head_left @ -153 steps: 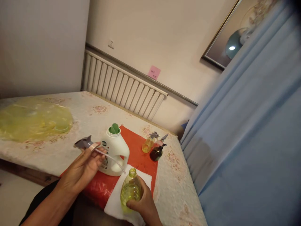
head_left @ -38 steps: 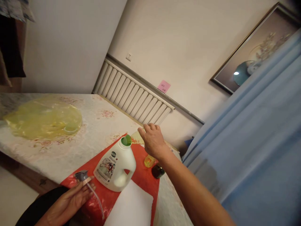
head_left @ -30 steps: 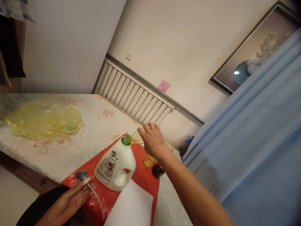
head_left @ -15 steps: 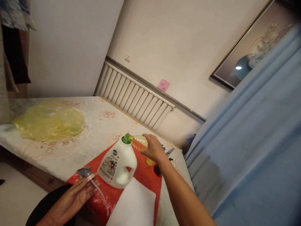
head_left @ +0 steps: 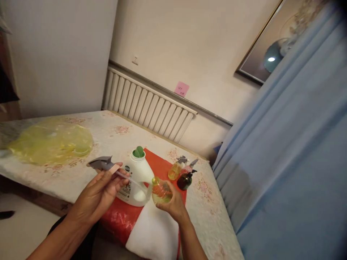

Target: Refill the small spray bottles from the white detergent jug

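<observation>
My left hand [head_left: 101, 189] holds a grey spray-trigger head [head_left: 101, 163] by its neck; its thin clear dip tube slants down to the right toward the mouth of a small clear yellow-green bottle [head_left: 160, 190]. My right hand [head_left: 173, 206] grips that bottle from below, above a white cloth [head_left: 155, 236]. Just behind both stands a white detergent jug [head_left: 136, 178] with a green pour spout, on a red sheet [head_left: 162, 169].
Three small spray bottles, yellow [head_left: 175, 169], pink and dark [head_left: 185, 179], stand on the red sheet's far corner. A yellow plastic bag [head_left: 48, 141] lies at the left on the floral tablecloth. A radiator [head_left: 146, 106] lines the wall; a blue curtain [head_left: 284, 151] hangs at right.
My right hand drew the small bottle back from the jug's spout and turned it upright near me. My left hand lifted the trigger head, bringing its tube to the bottle's mouth.
</observation>
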### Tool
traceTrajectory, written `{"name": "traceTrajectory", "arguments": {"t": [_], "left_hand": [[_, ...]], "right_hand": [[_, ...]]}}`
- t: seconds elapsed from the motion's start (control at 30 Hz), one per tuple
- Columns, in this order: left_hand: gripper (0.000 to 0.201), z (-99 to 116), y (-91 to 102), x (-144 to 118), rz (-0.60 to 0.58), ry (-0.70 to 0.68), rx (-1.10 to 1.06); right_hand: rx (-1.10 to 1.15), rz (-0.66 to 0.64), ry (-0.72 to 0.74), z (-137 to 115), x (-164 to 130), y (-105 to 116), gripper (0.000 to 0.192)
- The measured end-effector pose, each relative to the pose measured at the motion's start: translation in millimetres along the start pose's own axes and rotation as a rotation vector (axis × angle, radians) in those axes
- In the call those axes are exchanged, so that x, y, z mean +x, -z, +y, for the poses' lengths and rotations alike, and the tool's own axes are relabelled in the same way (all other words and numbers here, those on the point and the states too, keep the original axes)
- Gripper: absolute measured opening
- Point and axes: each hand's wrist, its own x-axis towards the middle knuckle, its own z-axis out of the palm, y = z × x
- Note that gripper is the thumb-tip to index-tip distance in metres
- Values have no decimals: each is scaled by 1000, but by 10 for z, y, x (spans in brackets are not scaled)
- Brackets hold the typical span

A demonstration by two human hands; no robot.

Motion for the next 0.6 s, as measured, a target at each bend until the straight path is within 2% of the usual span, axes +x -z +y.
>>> {"name": "traceTrajectory", "arguments": {"t": [0.1,0.27,0.47,0.6], "left_hand": [[21,-7,-174,27,-48,-56,28],[21,-58,-359,57,-110,-95,53],[21,-170,-438,26,-116,-49,66],[21,-334,-440,-44,-147,-20,136]], "right_hand": [[93,-25,-66,64,-191,11,79],[106,4,-54,96,-397,58,76],[128,-4,-62,37,-501,92,76],[174,-21,-91,-32,-521,64,77]]}}
